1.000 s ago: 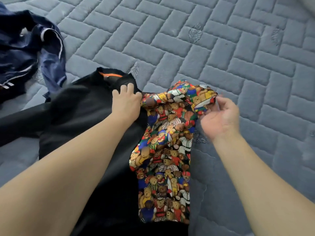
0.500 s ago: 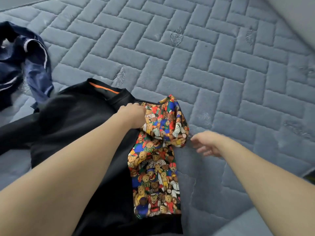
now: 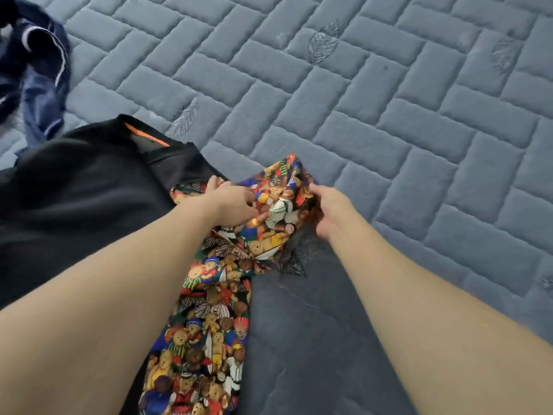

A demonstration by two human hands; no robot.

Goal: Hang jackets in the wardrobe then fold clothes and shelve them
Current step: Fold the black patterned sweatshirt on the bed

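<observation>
Both hands grip the teddy-bear print garment (image 3: 209, 324) — left hand (image 3: 230, 205) at nine o'clock, right hand (image 3: 329, 211) at three — on the quilted bed (image 3: 389, 130).

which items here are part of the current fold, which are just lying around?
In use:
teddy-bear print garment, gripped at its top by left hand and right hand
black garment, under the print one

Lying about:
navy garment, far left
quilted grey bedspread, the work surface
</observation>
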